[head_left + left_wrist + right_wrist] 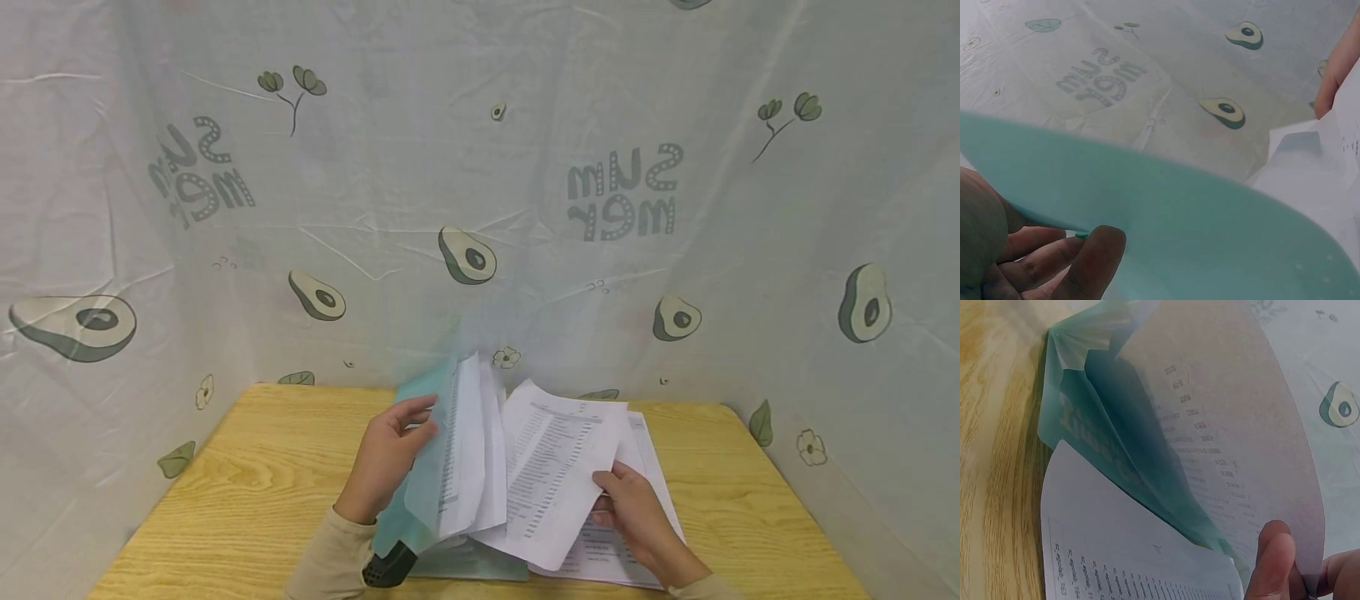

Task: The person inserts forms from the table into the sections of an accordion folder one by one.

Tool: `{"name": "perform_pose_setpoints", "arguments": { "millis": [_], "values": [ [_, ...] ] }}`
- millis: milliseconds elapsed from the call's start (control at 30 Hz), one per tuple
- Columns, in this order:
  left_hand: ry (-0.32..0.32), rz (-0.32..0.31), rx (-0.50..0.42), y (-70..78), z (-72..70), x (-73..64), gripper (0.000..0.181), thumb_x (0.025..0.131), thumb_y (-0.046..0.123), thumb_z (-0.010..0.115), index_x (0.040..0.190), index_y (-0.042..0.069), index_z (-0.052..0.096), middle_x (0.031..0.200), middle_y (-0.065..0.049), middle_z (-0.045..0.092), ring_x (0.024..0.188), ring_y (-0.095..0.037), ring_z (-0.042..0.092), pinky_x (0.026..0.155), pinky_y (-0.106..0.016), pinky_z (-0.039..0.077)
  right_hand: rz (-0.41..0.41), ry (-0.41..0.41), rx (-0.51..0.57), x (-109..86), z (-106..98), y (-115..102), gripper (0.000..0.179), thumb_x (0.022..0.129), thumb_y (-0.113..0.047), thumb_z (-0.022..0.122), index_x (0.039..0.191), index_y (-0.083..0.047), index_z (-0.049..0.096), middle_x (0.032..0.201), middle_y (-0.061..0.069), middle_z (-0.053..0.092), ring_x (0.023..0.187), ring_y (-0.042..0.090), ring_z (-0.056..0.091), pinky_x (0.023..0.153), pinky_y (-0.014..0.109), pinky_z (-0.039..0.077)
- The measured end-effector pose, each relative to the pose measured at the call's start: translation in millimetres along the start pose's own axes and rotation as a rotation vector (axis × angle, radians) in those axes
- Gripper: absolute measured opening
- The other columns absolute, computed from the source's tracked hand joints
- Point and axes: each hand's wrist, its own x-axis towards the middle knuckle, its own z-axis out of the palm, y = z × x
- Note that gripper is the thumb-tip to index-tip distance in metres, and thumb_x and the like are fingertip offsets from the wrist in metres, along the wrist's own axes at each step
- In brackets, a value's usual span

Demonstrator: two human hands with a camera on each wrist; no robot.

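My left hand grips the edge of a translucent teal plastic folder, which stands partly raised. In the left wrist view, the folder's cover runs between the fingers. White sheets lean upright inside the folder. A printed sheet is pinched by its right edge between the thumb and fingers of my right hand. The sheet tilts up beside the folder's opening. In the right wrist view, that sheet rises in front of the folder's pocket.
More printed pages lie flat under the raised sheet and my right hand. Everything sits on a wood-grain table. A pale curtain printed with avocados hangs behind the table and along both sides.
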Motion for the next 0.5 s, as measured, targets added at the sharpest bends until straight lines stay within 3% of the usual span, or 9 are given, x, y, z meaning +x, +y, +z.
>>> {"name": "perform_pose_setpoints", "arguments": {
  "millis": [500],
  "values": [
    [-0.007,0.006,-0.013,1.1,-1.4,-0.6,0.037,0.097,0.007,0.068,0.134,0.009,0.069,0.12,-0.014,0.069,0.09,-0.02,0.062,0.061,-0.026,0.044,-0.006,-0.057,0.004,3.0,24,2,0.037,0.102,-0.01,0.049,0.135,0.007,0.055,0.084,0.009,0.07,0.069,0.015,0.062,0.056,0.024,0.052]
  ]
}}
